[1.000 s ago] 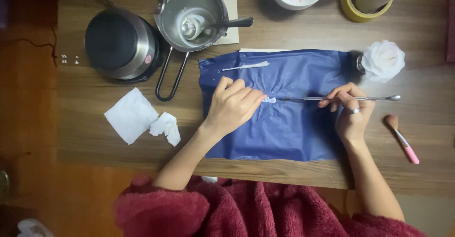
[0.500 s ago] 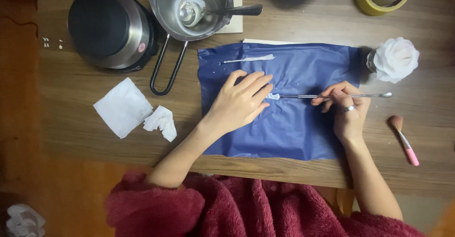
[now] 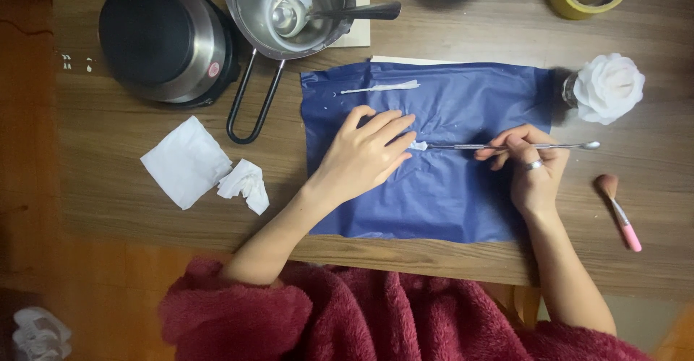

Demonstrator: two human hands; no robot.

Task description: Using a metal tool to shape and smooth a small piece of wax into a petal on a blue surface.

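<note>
left hand (image 3: 365, 155) flat, fingers spread, pinning the blue sheet (image 3: 448, 187) at table centre. right hand (image 3: 531, 169) pinches the thin metal spatula (image 3: 499, 146); its tip meets the white blob (image 3: 418, 145). best to keep the blade shallow and pressure light so the sheet won't wrinkle.

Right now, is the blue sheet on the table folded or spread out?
Spread out. The blue sheet lies flat and open on the wooden table, and the left hand presses on it.

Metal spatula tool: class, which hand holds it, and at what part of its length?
The right hand pinches the metal spatula tool around mid-shaft; the left hand lies flat on the blue sheet.
</note>
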